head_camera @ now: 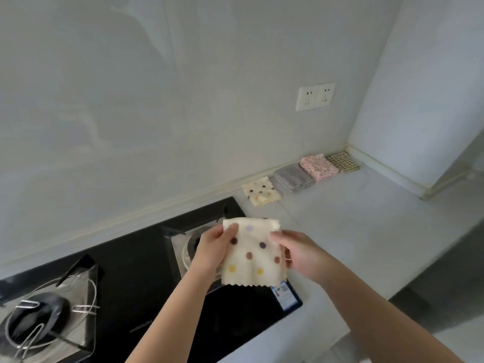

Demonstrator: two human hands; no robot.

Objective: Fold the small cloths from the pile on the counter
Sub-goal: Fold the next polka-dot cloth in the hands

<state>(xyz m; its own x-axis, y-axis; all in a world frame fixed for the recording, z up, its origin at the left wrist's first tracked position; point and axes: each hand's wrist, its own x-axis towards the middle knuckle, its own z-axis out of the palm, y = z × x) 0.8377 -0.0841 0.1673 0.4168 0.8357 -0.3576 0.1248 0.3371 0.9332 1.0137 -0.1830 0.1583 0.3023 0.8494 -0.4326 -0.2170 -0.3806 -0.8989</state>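
Note:
A cream cloth with coloured dots hangs in the air above the right side of the stove, its zigzag lower edge free. My left hand pinches its upper left corner with thumb on the front. My right hand grips its right edge. Along the back wall lie folded cloths: a cream dotted cloth, a grey cloth, a pink patterned cloth and a brown checked cloth.
A black glass gas stove fills the lower left, with one burner at the left and another partly hidden behind the held cloth. The grey counter stretches right to a corner. A double wall socket sits above the folded cloths.

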